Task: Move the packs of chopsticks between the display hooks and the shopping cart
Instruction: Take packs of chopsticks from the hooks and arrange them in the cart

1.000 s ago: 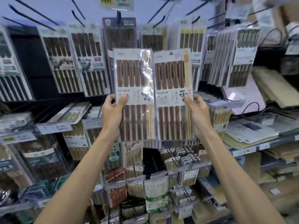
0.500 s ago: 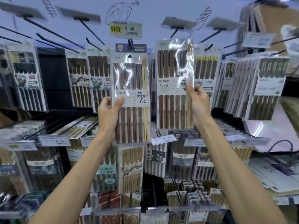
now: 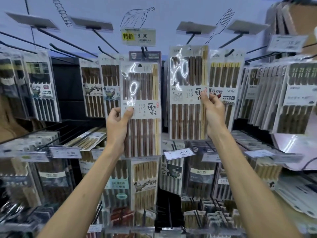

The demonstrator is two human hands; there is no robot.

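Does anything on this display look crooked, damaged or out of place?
Yes: the pale pack at lower left seems to lie almost flat instead of hanging. Nothing looks damaged or spilled.

Both arms reach upward. The bare left forearm [image 3: 82,194] rises from the lower left edge of the view and the bare right forearm [image 3: 248,177] from the lower right edge. The left hand [image 3: 118,129] grips the left edge of a clear flat pack of dark brown wooden chopsticks [image 3: 142,93], with the thumb on its front label and the fingers curled behind. The right hand [image 3: 215,115], held higher, pinches the right edge of a second clear pack [image 3: 187,79] of the same kind, thumb in front. The hands are well apart.
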